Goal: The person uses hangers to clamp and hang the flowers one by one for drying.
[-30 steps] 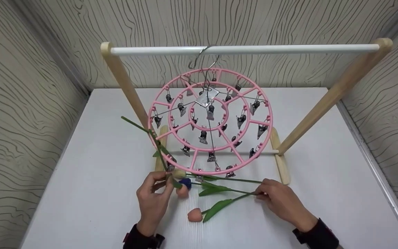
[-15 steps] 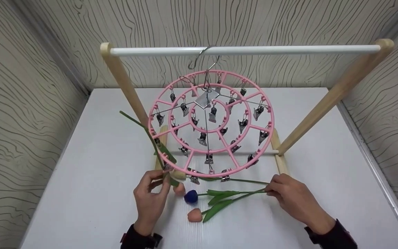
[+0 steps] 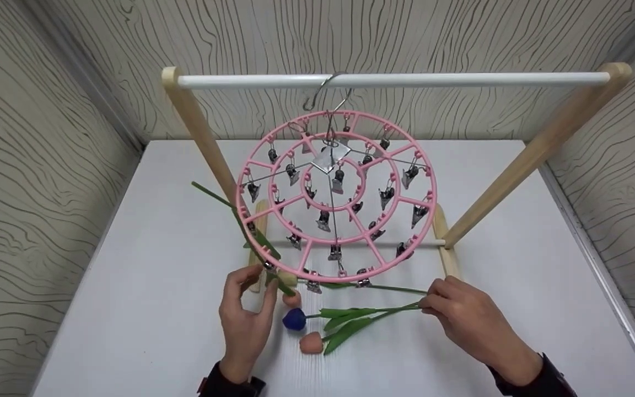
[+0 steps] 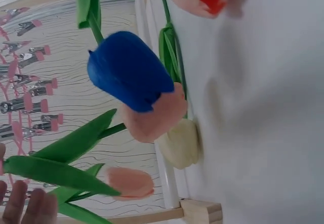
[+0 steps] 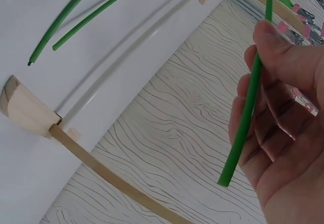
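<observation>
Since half a second ago, the blue tulip (image 3: pixel 294 319) has shifted left towards your left hand (image 3: pixel 245 322), whose thumb and fingers have parted. They stand apart about a small metal clip (image 3: pixel 269 266) on the left front of the pink ring (image 3: pixel 434 190); you can't tell whether they touch it. Left of that wrist, your white tabletop (image 3: pixel 146 314) leaves wide room before its edge. A green stem (image 3: pixel 213 194) crosses the ring's rim, with a pink bloom (image 3: pixel 292 300) just below your fingertips. The ring's front partly hides the cream tulip (image 3: pixel 289 278). Right of it, the orange-pink tulip (image 3: pixel 311 343) lies nearest you. Your right hand (image 3: pixel 474 325) pinches the blue tulip's stem between thumb and fingers, with open room towards the right edge. In the left wrist view your left hand is cut off, and overlapping blooms make their stems hard to sort.
</observation>
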`<state>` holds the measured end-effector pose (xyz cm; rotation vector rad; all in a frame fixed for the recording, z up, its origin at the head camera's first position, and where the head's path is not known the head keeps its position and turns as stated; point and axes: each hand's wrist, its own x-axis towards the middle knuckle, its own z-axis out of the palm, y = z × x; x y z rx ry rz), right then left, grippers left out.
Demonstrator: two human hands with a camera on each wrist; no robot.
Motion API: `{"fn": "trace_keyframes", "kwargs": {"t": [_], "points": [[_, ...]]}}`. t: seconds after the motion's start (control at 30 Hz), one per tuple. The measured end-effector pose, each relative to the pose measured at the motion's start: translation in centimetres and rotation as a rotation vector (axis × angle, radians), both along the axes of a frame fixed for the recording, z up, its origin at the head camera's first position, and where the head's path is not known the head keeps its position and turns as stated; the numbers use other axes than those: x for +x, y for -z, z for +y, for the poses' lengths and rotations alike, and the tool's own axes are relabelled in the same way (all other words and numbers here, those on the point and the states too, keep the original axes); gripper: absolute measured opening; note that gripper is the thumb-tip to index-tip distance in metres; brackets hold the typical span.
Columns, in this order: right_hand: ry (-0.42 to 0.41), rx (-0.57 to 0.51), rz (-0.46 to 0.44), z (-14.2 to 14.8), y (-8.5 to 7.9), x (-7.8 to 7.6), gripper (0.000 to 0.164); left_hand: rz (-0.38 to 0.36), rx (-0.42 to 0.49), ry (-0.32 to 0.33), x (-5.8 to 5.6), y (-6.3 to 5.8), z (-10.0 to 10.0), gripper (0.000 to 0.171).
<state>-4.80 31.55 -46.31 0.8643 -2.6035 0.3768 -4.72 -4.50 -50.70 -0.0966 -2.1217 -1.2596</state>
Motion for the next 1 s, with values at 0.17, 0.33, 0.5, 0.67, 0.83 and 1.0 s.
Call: {"fn": "trace_keyframes", "kwargs": {"t": [0.17, 0.33, 0.5, 0.67, 0.83, 1.0], "points": [[-0.007, 0.004, 0.014, -0.3, -0.7, 0.3, 0.033, 0.027, 0.033, 0.006, 0.9, -0.9, 0.5, 0.032], [-0.032, 0.001, 0.047, -0.6, -1.2, 0.4, 0.034, 0.070, -0.055, 0.187, 1.6, -1.2, 1.3, 0.026], [-0.069, -0.008, 0.062, -1.2, -1.8, 0.4, 0.035, 0.058, -0.281, 0.332, 2.1, -1.0, 2.1, 0.027], [-0.079, -0.005, 0.052, -1.8, -2.4, 0.5, 0.035, 0.015, -0.443, 0.401, 2.2, -1.0, 2.9, 0.032], [-0.101, 0.007, 0.079, -2.3, -2.8, 0.5, 0.036, -0.004, -0.549, 0.426, 2.0, -1.1, 3.7, 0.039], [-0.125, 0.021, 0.109, -2.7, -3.1, 0.5, 0.037, -0.020, -0.693, 0.401, 1.9, -1.4, 4.6, 0.035]]}}
